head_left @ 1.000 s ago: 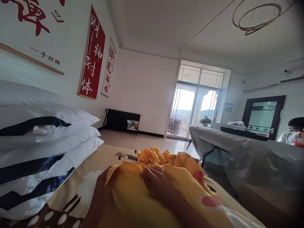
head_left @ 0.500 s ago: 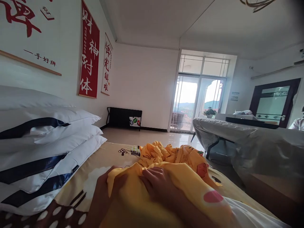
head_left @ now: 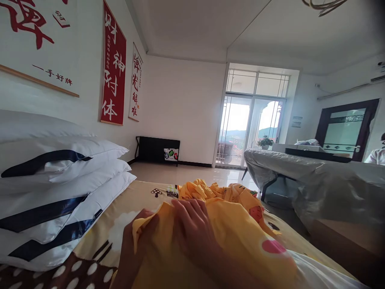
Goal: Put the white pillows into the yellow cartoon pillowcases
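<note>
We see a printed sheet spread beside the stacked pillows. The yellow cloth lies on the sheet, right of the pillows, its raised edge running crosswise away from them; bunching hides its long axis. Our left hand, nearer the pillows, pinches the turned corner, fingertips hidden. Our right hand, farther from the pillows, grips that edge with fingers bent over the top, so the cloth lies directly under them.
</note>
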`<state>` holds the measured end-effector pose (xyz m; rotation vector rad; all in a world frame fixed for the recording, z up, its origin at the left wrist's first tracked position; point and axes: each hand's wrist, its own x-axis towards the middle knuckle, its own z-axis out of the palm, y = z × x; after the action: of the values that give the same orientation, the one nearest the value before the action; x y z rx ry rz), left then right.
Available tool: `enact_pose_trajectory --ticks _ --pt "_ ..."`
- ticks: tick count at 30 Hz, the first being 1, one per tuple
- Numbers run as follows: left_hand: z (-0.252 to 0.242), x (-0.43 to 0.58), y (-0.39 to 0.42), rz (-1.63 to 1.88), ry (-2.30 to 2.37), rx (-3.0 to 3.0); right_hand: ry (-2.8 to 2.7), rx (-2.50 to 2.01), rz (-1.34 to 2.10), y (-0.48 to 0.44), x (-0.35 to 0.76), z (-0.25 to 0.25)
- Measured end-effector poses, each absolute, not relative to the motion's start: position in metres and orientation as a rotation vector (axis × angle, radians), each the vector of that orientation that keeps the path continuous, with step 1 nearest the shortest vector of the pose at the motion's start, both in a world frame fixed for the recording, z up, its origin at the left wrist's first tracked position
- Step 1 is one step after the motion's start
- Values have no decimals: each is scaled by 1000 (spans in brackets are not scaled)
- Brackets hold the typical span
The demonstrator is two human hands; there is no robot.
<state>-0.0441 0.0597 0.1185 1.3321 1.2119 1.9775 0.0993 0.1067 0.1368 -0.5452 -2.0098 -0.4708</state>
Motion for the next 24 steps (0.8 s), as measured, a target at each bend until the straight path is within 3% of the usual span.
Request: enact_pose_trajectory --ticks 6,12,24 --pt "119 -67 54 1959 1193 1433 -2112 -428 -355 104 75 136" --pt "110 -87 72 1898 1083 1406 -2037 -471 49 119 85 153" --pt "110 -76 68 2048 1129 1058 -2028 -428 -91 102 73 158"
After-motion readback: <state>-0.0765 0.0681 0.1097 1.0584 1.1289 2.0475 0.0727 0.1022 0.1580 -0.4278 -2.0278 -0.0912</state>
